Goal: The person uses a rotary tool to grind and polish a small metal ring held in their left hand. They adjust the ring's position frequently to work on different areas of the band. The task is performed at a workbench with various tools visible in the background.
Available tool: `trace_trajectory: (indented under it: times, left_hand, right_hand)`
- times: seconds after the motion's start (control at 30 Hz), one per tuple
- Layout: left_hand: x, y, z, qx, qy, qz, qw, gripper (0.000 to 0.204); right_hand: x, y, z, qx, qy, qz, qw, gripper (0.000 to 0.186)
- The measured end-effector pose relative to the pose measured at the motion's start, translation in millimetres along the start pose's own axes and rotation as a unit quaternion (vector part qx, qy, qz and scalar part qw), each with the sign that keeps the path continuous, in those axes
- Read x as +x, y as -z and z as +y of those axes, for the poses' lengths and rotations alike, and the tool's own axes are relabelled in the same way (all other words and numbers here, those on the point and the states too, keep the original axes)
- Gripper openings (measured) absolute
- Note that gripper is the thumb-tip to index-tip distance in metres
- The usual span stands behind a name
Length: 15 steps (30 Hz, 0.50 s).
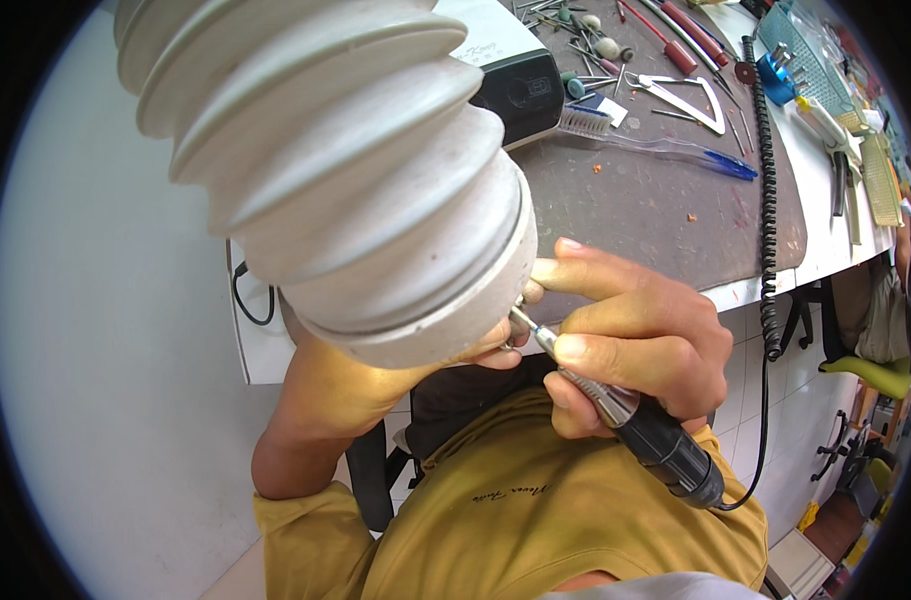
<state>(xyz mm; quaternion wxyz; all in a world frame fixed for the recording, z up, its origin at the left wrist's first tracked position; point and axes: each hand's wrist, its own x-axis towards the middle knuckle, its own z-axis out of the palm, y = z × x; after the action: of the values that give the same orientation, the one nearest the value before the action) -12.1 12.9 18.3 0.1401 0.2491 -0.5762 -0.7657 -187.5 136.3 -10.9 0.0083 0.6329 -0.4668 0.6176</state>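
My right hand (647, 345) is closed around a rotary handpiece (667, 448) with a metal front and a black rear body. Its thin bur points up and left toward my left fingertips. My left hand (367, 388) is bent under the mouth of a wide white corrugated suction hose (355, 170), which hides most of it. Its fingertips are pinched together at the bur's tip. A small shiny bit shows between them, too small and covered to name. My right index finger reaches out close to the left fingers.
A grey mat (655, 215) covers the bench. On it lie a clear toothbrush (665, 148), a white caliper (710, 108) and several loose burs. A black box (523, 95) stands beside the hose. A coiled black cord (765, 200) hangs over the right edge, near a teal basket (810, 60).
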Motion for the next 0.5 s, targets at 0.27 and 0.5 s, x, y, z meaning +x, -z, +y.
trace_trajectory:
  times: [0.27, 0.5]
  left_hand:
    - [2.5, -3.0, -0.9, -0.004, -0.017, -0.002, 1.000, 0.025]
    - [2.1, -2.2, 1.3, 0.009, -0.017, -0.006, 1.000, 0.027]
  right_hand:
    - [-1.6, 0.2, 1.2, -0.003, 0.001, 0.004, 1.000, 0.025]
    - [-0.3, -1.5, -1.0, -0.007, -0.002, 0.000, 1.000, 0.025]
